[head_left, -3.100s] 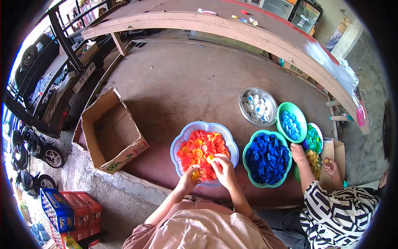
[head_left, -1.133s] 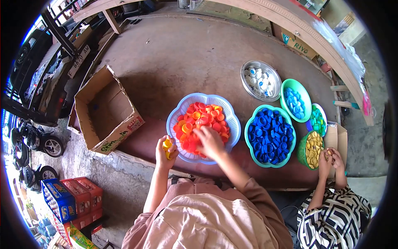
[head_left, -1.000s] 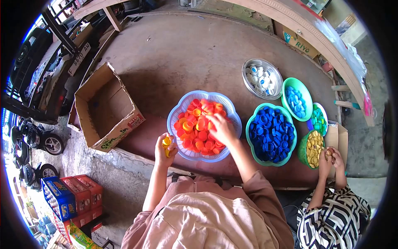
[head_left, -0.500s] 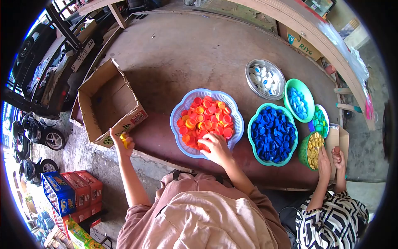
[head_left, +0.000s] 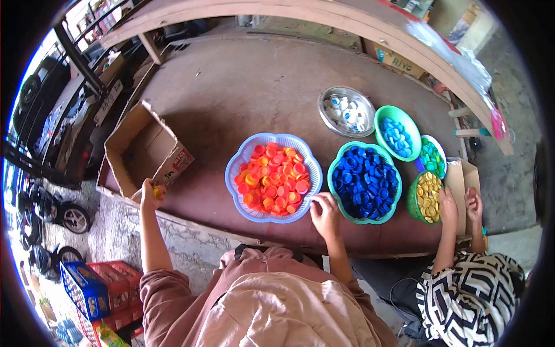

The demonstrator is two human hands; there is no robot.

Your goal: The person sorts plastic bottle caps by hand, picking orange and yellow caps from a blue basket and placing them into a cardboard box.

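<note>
My left hand (head_left: 151,195) is closed on a yellow bottle cap (head_left: 157,191), close to the near corner of an open cardboard box (head_left: 123,184). Whether it grips more than one cap is hidden. A lavender plastic basket (head_left: 232,199) full of red and orange bottle caps (head_left: 272,179) sits in front of me. At that basket's right edge is my right hand (head_left: 326,217), its fingers curled together; what they hold, if anything, I cannot make out. Just beyond this hand stands a green basket (head_left: 332,199) of dark blue caps (head_left: 367,182).
Farther right are a metal bowl (head_left: 321,115) of white caps, a green bowl (head_left: 378,139) of light blue caps, a bowl of green caps (head_left: 430,156) and a green bowl of yellow caps (head_left: 428,196). A co-worker's hands (head_left: 450,208) are beside it. Crates (head_left: 115,280) stand lower left.
My right hand has come out of the red and orange caps to the basket's right edge. My left hand stays near the box with the yellow cap. The whole view has shifted slightly.
</note>
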